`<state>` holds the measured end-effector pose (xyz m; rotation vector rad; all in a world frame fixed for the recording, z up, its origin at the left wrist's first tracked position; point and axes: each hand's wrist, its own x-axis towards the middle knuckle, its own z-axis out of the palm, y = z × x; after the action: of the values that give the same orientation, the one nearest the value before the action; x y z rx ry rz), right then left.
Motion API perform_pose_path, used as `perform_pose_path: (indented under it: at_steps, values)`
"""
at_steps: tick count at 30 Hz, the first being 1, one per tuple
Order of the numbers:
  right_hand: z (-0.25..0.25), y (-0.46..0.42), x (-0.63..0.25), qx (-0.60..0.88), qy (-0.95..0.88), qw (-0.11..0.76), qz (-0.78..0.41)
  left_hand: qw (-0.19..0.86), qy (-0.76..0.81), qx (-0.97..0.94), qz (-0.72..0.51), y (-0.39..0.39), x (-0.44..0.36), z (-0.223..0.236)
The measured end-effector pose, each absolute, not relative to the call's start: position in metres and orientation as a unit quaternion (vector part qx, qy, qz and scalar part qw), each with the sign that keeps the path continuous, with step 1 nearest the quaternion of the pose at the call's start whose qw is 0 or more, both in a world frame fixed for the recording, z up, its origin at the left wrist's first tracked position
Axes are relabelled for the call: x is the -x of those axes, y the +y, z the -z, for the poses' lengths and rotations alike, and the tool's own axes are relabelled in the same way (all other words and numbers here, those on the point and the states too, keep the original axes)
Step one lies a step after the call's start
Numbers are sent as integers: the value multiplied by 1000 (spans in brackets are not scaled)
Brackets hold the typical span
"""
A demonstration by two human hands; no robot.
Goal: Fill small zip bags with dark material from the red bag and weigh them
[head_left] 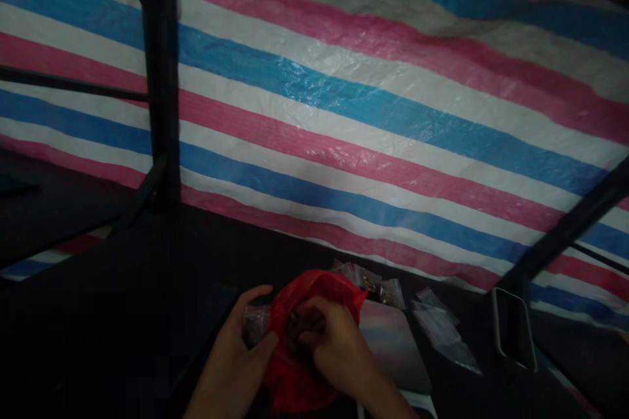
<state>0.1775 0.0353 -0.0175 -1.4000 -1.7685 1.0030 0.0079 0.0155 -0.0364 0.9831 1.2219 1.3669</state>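
Note:
A red plastic bag [302, 389] lies open on the dark table, with a heap of small dark pieces [297, 326] inside its mouth. My right hand [339, 340] reaches into this bag from the right, its fingers curled down among the pieces. Whatever sits between those fingertips is too dark to make out. On the left side, my left hand [236, 357] grips a small clear plastic bag [256, 322] between thumb and fingers, close against the red bag's edge. The contents of that small bag are dim.
Small clear bags with metallic-looking bits [373, 283] lie behind the red bag. To the right are a flat greyish sheet-like object [393, 344], flat clear bags [445, 330] and a phone [514, 328]. Dark frame posts [164, 78] stand before a striped tarp [344, 111].

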Motion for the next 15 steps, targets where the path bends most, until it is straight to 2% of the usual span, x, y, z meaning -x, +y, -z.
perform_pose_path:
  at_steps: [6, 10, 15]
  values:
    - [11, 35, -185, 490, -635, 374, -465, 476, 507, -437, -571, 15, -12, 34]
    - [-6, 31, -197, 462, -628, 401, -481, 388, 521, -509, -565, 17, -11, 42]
    - [-36, 22, -188, 419, -647, 423, -477, 362, 510, -550, -553, 21, -9, 59]
